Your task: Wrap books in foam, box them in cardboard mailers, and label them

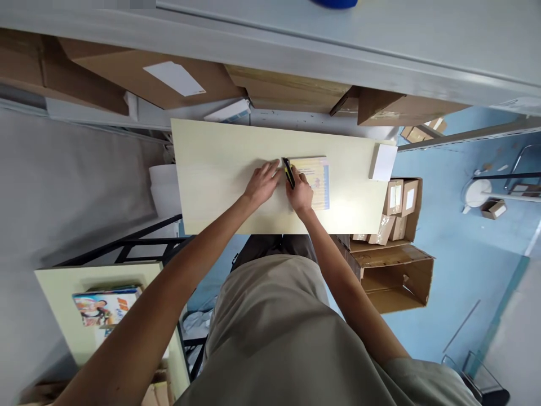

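The right hand (301, 195) had its fingers wrapped around a slim black-and-yellow utility knife (289, 172) at the left side of a flat, yellow-and-blue printed booklet (319, 179), which lay on a rectangular cream tabletop (215, 175). The left hand (262, 184) lay palm-down just beside it, fingers extended; whether they touched the booklet I could not tell.

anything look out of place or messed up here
Nothing looks spilled or damaged around the yellow book or the black-and-yellow tool in the right hand. Mildly untidy: the magazine stack on the side table at left, its edges not lined up.
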`<state>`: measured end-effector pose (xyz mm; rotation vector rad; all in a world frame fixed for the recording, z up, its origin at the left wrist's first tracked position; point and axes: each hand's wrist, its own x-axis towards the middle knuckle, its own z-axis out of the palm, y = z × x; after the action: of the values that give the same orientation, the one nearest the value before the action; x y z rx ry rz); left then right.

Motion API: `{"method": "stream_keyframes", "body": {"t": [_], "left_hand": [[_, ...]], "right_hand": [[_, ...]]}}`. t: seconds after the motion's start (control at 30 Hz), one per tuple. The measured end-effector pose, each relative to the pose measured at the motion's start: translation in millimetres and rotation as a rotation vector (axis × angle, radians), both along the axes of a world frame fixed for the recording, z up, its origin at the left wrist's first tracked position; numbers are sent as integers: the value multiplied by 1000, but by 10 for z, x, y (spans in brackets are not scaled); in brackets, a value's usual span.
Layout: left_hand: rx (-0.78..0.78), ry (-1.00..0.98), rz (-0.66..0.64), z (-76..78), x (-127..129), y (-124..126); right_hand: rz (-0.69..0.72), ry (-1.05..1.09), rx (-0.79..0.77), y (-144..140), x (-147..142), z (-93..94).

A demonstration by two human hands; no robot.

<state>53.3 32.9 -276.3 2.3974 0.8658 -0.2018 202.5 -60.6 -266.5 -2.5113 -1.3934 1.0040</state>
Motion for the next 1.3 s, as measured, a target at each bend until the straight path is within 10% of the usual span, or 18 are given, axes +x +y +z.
{"method": "stream_keyframes", "body": {"t": [0.7,1.3], "left_hand": [[33,-44,-128,-20,-69,223],[-57,-43,-77,-81,-9,187]], "right_hand": [[55,-119,-116,3,-183,152],[153,-151,-264,-805,-370,410]]}}
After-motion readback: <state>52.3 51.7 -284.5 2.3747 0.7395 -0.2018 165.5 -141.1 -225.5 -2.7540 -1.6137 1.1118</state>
